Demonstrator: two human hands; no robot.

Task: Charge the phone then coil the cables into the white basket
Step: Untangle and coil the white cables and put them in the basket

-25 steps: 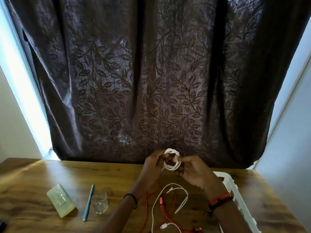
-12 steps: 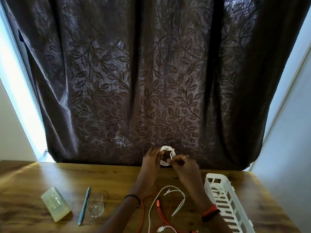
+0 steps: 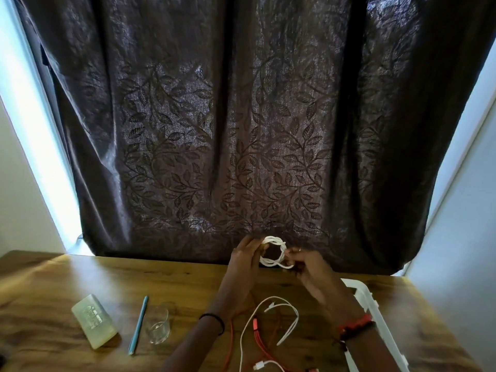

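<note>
While the left hand [image 3: 243,260] and the right hand [image 3: 312,271] pinch the small round coil of white cable [image 3: 273,253] above the wooden tabletop [image 3: 80,277], the white slotted plastic basket [image 3: 365,294] lies right of this grip, nearest the right hand.

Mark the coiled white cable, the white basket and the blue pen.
coiled white cable [image 3: 274,240]: head view, top arc of the coil.
white basket [image 3: 357,283]: head view, far corner of its rim.
blue pen [image 3: 138,324]: head view, middle of its barrel.
</note>
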